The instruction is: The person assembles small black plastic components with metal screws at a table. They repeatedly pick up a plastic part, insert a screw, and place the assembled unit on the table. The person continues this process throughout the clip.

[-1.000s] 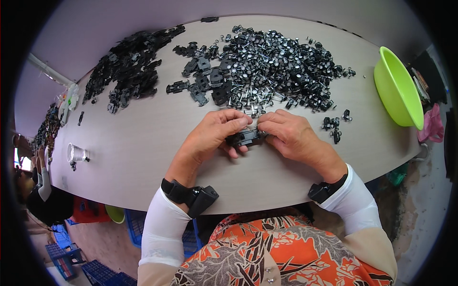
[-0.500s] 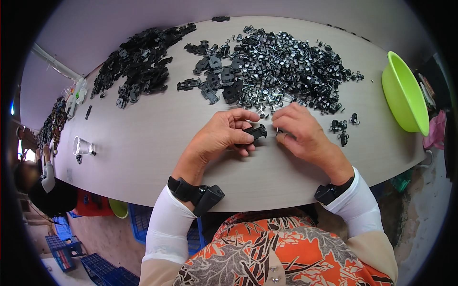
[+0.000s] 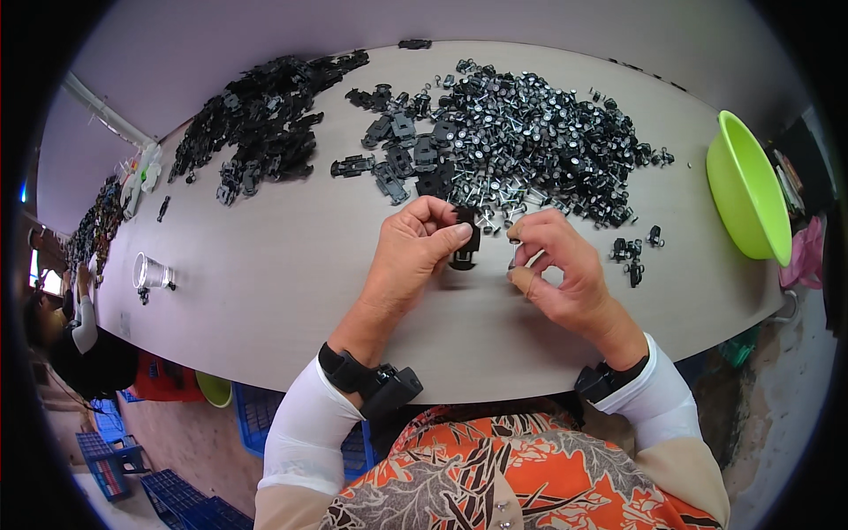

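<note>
My left hand (image 3: 415, 243) pinches a black plastic toy car chassis (image 3: 465, 249) between thumb and fingers, held on end above the table. A short gap to the right, my right hand (image 3: 561, 269) grips a small wheel axle (image 3: 514, 253) upright between thumb and forefinger, a wheel at each end. Just beyond the hands lies a big heap of wheel axles (image 3: 539, 132) with black wheels and silvery rods. Several loose toy car chassis (image 3: 400, 159) lie along the left side of that heap.
A larger pile of black chassis (image 3: 265, 124) lies far left. A clear plastic cup (image 3: 155, 272) lies on the left. Several small wheeled parts (image 3: 630, 252) sit right of my hand, near a lime green basin (image 3: 751, 194). Another person (image 3: 75, 344) works at far left.
My left hand has turned the chassis from lying sideways to standing on end. My right hand has rotated so the axle shows upright between its fingertips.
</note>
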The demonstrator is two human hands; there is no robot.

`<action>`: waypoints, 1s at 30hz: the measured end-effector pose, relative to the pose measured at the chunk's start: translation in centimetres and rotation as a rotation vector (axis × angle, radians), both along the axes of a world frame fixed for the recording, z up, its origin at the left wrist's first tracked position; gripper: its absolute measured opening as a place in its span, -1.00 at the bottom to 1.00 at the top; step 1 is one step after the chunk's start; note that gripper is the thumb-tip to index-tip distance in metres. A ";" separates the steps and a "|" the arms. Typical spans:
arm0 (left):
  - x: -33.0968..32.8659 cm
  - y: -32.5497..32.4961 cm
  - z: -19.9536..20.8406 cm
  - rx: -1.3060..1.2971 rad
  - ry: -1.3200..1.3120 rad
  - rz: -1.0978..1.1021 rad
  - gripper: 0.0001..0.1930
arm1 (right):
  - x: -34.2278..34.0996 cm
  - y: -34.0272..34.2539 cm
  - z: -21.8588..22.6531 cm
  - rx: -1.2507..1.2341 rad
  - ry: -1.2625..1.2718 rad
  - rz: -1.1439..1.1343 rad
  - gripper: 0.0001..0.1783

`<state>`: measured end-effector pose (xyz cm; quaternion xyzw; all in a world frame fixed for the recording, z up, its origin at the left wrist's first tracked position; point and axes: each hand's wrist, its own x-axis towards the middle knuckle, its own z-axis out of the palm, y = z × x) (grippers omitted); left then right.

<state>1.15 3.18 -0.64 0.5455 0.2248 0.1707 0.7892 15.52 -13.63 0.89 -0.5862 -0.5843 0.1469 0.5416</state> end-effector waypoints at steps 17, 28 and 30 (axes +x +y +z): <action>0.2 -1.3 0.2 -0.368 0.045 -0.270 -0.84 | -0.2 0.5 -0.1 0.088 -0.319 -0.021 -0.58; -0.1 -2.3 -0.2 -0.533 -0.050 -0.307 -0.84 | -0.5 -0.2 0.5 0.115 -0.411 0.021 -0.79; -0.1 -2.5 -0.4 -0.537 -0.049 -0.303 -0.83 | -0.7 -0.2 0.5 0.103 -0.421 0.040 -0.79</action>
